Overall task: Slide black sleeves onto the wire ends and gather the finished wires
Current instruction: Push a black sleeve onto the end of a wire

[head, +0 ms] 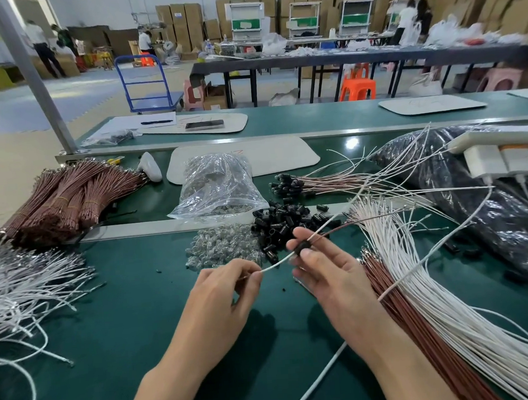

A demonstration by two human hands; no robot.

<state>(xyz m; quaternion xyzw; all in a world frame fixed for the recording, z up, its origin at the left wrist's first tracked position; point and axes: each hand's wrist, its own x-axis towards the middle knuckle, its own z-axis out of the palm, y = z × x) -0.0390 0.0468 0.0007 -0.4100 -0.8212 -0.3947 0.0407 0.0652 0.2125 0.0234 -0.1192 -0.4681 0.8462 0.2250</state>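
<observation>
**Sleeve mid-wire, both hands pinching**

Head view: the left hand [222, 293] pinches the white wire [276, 264] near its tip and holds it straight, seemingly so the black sleeve [302, 247], pinched by the right hand [327, 276], can travel along it. Loose sleeves [283, 223] lie within reach on the bench [123, 303]. The finished wires [318, 183] fan out farther back.

No writing anywhere is clear enough to read.
</observation>
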